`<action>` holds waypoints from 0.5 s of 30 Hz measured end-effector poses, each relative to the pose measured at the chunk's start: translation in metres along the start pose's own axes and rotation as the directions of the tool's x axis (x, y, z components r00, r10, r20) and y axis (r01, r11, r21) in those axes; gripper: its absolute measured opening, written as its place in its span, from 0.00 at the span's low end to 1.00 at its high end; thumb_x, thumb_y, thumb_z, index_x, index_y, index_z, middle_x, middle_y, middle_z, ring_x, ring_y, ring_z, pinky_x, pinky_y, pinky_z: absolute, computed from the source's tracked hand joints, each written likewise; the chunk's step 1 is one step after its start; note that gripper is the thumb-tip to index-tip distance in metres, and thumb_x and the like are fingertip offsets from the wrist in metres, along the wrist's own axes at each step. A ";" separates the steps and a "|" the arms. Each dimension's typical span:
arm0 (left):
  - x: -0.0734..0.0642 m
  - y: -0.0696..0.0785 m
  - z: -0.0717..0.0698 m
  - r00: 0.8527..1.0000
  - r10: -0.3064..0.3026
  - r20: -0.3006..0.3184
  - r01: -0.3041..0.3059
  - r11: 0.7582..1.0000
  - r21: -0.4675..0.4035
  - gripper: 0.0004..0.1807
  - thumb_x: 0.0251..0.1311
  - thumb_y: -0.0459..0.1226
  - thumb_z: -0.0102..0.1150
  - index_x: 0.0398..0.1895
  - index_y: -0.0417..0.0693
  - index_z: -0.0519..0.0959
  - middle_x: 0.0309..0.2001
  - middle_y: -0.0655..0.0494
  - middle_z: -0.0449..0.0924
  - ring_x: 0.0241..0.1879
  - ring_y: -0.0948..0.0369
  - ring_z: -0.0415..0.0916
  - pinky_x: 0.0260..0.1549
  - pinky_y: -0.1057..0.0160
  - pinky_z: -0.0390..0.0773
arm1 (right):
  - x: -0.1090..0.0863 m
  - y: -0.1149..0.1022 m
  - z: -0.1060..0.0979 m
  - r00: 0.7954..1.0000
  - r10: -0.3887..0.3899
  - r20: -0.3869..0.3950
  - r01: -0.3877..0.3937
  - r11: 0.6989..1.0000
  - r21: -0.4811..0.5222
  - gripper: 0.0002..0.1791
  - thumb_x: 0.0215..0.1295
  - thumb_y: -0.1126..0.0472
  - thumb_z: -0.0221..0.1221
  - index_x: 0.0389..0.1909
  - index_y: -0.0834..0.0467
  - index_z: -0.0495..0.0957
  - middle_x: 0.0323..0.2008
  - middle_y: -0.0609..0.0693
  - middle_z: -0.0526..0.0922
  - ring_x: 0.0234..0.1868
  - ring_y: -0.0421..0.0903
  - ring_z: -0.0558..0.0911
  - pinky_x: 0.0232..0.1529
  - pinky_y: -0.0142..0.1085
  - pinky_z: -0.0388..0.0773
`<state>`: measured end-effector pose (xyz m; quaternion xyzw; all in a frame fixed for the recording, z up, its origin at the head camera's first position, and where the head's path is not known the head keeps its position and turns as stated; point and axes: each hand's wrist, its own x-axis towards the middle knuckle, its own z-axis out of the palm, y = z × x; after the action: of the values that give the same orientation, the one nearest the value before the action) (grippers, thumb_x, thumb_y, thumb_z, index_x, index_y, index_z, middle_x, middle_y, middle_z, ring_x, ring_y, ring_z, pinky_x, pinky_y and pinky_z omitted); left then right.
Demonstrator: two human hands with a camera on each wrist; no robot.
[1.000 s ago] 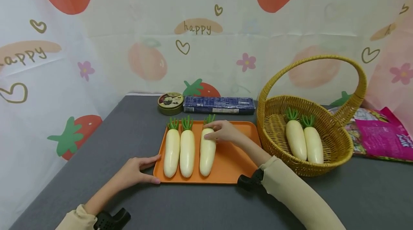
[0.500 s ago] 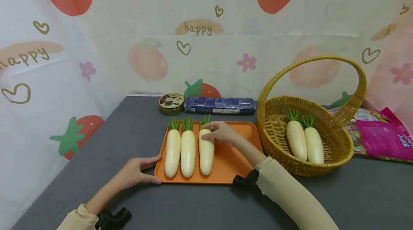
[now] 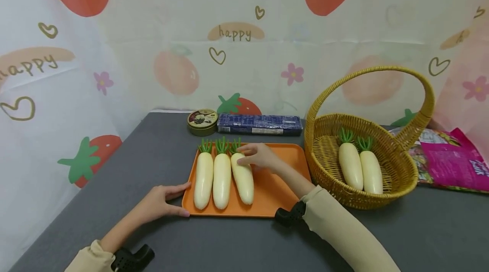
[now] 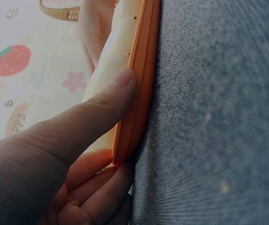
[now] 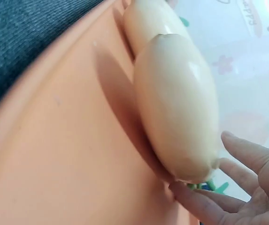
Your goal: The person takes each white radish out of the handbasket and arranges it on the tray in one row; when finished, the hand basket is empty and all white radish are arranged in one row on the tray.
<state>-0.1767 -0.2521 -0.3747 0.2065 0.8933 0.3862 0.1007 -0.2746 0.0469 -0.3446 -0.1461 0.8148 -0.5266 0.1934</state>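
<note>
Three white radishes with green tops lie side by side on an orange tray (image 3: 280, 197). The left radish (image 3: 203, 180) and middle radish (image 3: 222, 180) lie nearly parallel. The right radish (image 3: 243, 180) slants, its leafy end close against the middle one. My right hand (image 3: 263, 157) is at that leafy end; in the right wrist view its fingers (image 5: 197, 204) are extended and spread beside the radish, not wrapped round it. My left hand (image 3: 162, 204) holds the tray's near left corner, its thumb (image 4: 120, 84) on the front rim and fingers at the left side.
A wicker basket (image 3: 324, 178) with a tall handle stands right of the tray, holding two radishes (image 3: 350, 166). Behind the tray are a round tin (image 3: 202, 122) and a long blue packet (image 3: 259, 124). A pink bag (image 3: 454, 159) lies at the far right.
The right radish has moved left, its leafy end now leaning in to the middle radish. My right hand has shifted slightly left with it. My left hand stays at the tray corner.
</note>
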 end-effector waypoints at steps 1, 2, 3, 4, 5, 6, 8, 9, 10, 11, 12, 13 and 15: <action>0.000 0.000 0.000 1.000 -0.001 -0.001 0.001 1.000 -0.002 0.42 0.42 0.47 0.69 0.60 0.37 0.66 0.54 0.40 0.69 0.55 0.49 0.65 0.48 0.51 0.67 | -0.001 -0.001 -0.001 1.000 0.004 0.002 -0.004 1.000 0.006 0.24 0.56 0.60 0.62 0.55 0.59 0.73 0.56 0.60 0.69 0.53 0.52 0.71 0.34 0.39 0.77; 0.000 0.000 0.000 1.000 -0.003 -0.002 0.003 1.000 -0.001 0.42 0.42 0.47 0.69 0.60 0.37 0.67 0.53 0.40 0.69 0.55 0.49 0.65 0.48 0.51 0.67 | -0.002 -0.002 -0.003 1.000 0.008 0.005 -0.008 1.000 0.010 0.24 0.56 0.60 0.62 0.55 0.59 0.73 0.56 0.60 0.69 0.54 0.52 0.70 0.33 0.40 0.77; 0.000 0.000 0.000 1.000 -0.003 -0.002 0.003 1.000 0.000 0.42 0.42 0.47 0.69 0.60 0.37 0.67 0.53 0.40 0.69 0.55 0.49 0.64 0.48 0.51 0.67 | -0.003 -0.002 -0.004 1.000 0.009 0.009 -0.009 1.000 0.010 0.24 0.56 0.60 0.62 0.55 0.60 0.73 0.56 0.61 0.68 0.54 0.53 0.70 0.32 0.41 0.78; 0.001 0.001 0.000 1.000 -0.003 -0.003 0.003 1.000 0.001 0.42 0.41 0.47 0.69 0.60 0.37 0.67 0.53 0.40 0.69 0.55 0.49 0.65 0.48 0.51 0.67 | -0.005 -0.004 -0.006 1.000 0.012 0.015 -0.012 1.000 0.016 0.24 0.57 0.61 0.61 0.56 0.60 0.72 0.57 0.61 0.68 0.54 0.53 0.70 0.32 0.41 0.78; 0.001 0.001 0.000 1.000 -0.003 -0.003 0.003 1.000 0.000 0.42 0.41 0.47 0.69 0.60 0.37 0.67 0.53 0.40 0.69 0.55 0.49 0.65 0.48 0.51 0.67 | -0.007 -0.004 -0.008 1.000 0.018 0.020 -0.019 0.999 0.027 0.25 0.57 0.61 0.61 0.56 0.60 0.72 0.57 0.62 0.67 0.54 0.54 0.70 0.32 0.42 0.78; 0.001 0.001 0.000 1.000 -0.002 -0.002 0.002 1.000 -0.001 0.42 0.41 0.47 0.69 0.60 0.37 0.67 0.53 0.40 0.69 0.55 0.49 0.65 0.48 0.51 0.67 | -0.009 -0.005 -0.009 0.999 0.021 0.027 -0.022 0.999 0.037 0.25 0.57 0.62 0.61 0.57 0.60 0.71 0.57 0.62 0.67 0.54 0.54 0.70 0.31 0.42 0.78; 0.001 0.001 0.000 1.000 0.001 -0.002 -0.001 1.000 0.001 0.42 0.42 0.47 0.69 0.60 0.37 0.66 0.53 0.40 0.69 0.55 0.49 0.65 0.48 0.52 0.67 | -0.013 -0.007 -0.012 0.999 0.016 0.039 -0.018 0.998 0.053 0.26 0.57 0.63 0.61 0.58 0.61 0.70 0.58 0.62 0.66 0.54 0.55 0.70 0.32 0.43 0.78; 0.001 0.001 0.000 1.000 0.000 -0.002 0.000 1.000 0.004 0.42 0.42 0.47 0.69 0.60 0.37 0.66 0.54 0.40 0.69 0.55 0.49 0.65 0.48 0.51 0.67 | -0.018 -0.012 -0.014 0.999 0.012 0.048 -0.015 0.998 0.062 0.26 0.57 0.64 0.60 0.58 0.62 0.69 0.58 0.63 0.65 0.54 0.55 0.70 0.33 0.44 0.78; 0.001 0.001 0.000 1.000 -0.001 -0.002 0.001 1.000 0.006 0.42 0.42 0.47 0.69 0.60 0.37 0.66 0.54 0.40 0.69 0.55 0.49 0.65 0.48 0.51 0.67 | -0.021 -0.013 -0.015 0.998 -0.002 0.055 -0.002 0.997 0.071 0.26 0.57 0.64 0.60 0.58 0.62 0.69 0.58 0.63 0.65 0.54 0.55 0.70 0.34 0.44 0.78; 0.001 0.001 0.000 1.000 -0.001 -0.001 0.001 1.000 0.007 0.42 0.42 0.47 0.69 0.60 0.37 0.66 0.54 0.40 0.69 0.55 0.49 0.65 0.48 0.51 0.67 | -0.024 -0.014 -0.017 0.998 -0.015 0.062 0.011 0.997 0.078 0.26 0.57 0.64 0.60 0.58 0.62 0.69 0.58 0.63 0.65 0.54 0.55 0.70 0.35 0.45 0.78; 0.001 0.001 0.000 1.000 -0.002 -0.001 0.002 1.000 0.007 0.42 0.42 0.47 0.69 0.60 0.37 0.66 0.54 0.40 0.69 0.55 0.49 0.65 0.48 0.51 0.67 | -0.027 -0.015 -0.019 0.997 -0.035 0.068 0.030 0.996 0.079 0.26 0.57 0.63 0.60 0.58 0.62 0.69 0.58 0.64 0.65 0.55 0.55 0.70 0.35 0.45 0.77; 0.001 0.001 0.000 1.000 -0.004 -0.002 0.004 1.000 0.009 0.42 0.42 0.47 0.69 0.60 0.37 0.66 0.54 0.40 0.69 0.55 0.49 0.64 0.48 0.51 0.66 | -0.031 -0.017 -0.021 0.996 -0.049 0.073 0.043 0.995 0.085 0.26 0.58 0.63 0.60 0.58 0.63 0.69 0.58 0.64 0.64 0.55 0.55 0.69 0.36 0.46 0.77; 0.001 0.001 0.000 1.000 -0.008 -0.003 0.008 1.000 0.014 0.42 0.42 0.48 0.68 0.60 0.37 0.66 0.54 0.40 0.69 0.55 0.49 0.64 0.48 0.50 0.66 | -0.037 -0.019 -0.026 0.994 -0.075 0.080 0.067 0.994 0.088 0.26 0.57 0.63 0.60 0.58 0.63 0.69 0.58 0.64 0.64 0.54 0.55 0.70 0.37 0.47 0.76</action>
<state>-0.1774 -0.2509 -0.3735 0.2031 0.8971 0.3797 0.0994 -0.2533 0.0766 -0.3114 -0.1883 0.7771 -0.5611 0.2142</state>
